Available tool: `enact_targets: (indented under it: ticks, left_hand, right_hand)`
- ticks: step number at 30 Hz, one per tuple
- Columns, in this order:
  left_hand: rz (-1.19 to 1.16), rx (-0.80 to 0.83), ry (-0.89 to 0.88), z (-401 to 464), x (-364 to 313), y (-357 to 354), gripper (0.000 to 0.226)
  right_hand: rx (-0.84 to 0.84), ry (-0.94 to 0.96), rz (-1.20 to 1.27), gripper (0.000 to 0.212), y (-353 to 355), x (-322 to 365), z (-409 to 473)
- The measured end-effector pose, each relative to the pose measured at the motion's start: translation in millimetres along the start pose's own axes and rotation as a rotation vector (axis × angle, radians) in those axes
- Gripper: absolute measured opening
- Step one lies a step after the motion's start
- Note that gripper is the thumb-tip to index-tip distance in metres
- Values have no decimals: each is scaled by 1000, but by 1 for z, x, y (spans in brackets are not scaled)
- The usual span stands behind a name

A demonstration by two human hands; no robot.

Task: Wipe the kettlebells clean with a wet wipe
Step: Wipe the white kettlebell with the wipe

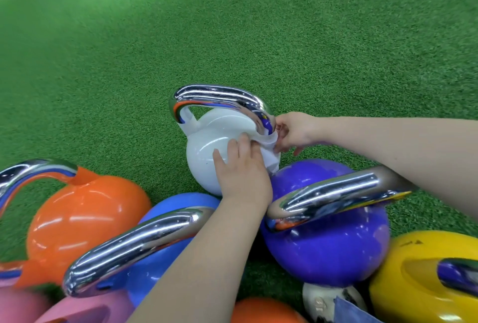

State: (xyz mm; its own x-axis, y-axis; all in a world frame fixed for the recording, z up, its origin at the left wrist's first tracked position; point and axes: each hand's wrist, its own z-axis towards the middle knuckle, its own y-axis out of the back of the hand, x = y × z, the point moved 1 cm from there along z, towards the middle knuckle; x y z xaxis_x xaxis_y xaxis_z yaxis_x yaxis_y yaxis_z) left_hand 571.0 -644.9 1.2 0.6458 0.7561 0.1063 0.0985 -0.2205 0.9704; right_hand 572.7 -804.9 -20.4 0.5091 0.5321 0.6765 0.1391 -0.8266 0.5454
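So the whole thing sits on green turf, with a cluster of kettlebells packed tight together down at the near edge. Biggest in view are the purple kettlebell and the orange kettlebell, then the blue kettlebell between them, a yellow kettlebell at the right edge and a pink one at the bottom left. The one being worked on is the white kettlebell, standing upright just beyond the blue and purple ones, chrome handle on top

These look like solid iron under a glossy coat, so I'd guess heavy and slick; no point lifting it, just steady it by the handle or the round body and let the wipe do the moving

The left hand lies on the white ball with fingers mostly flat, pressing the wet wipe against it. The right hand pinches the other end of the wipe near the base of the handle's right leg. The wipe is thin, limp and bunched up, so it probably wants spreading out to cover that smooth curve
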Motion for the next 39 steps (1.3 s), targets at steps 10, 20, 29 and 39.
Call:
enact_targets:
  ticks: [10, 20, 29, 39]
  left_hand:
    - [-605, -99, 303, 24, -2, 16, 46]
    - [-693, 178, 207, 5, -13, 15, 48]
    - [-1332, 94, 361, -5, -17, 33, 63]
    - [-1139, -270, 360, -19, -10, 41, 60]
  right_hand:
    - [-53, 55, -169, 48, -8, 6, 2]
    - [-90, 38, -197, 16, 2, 3, 1]
    - [-116, 87, 539, 17, 21, 13, -21]
    - [-219, 282, 551, 19, 29, 31, -34]
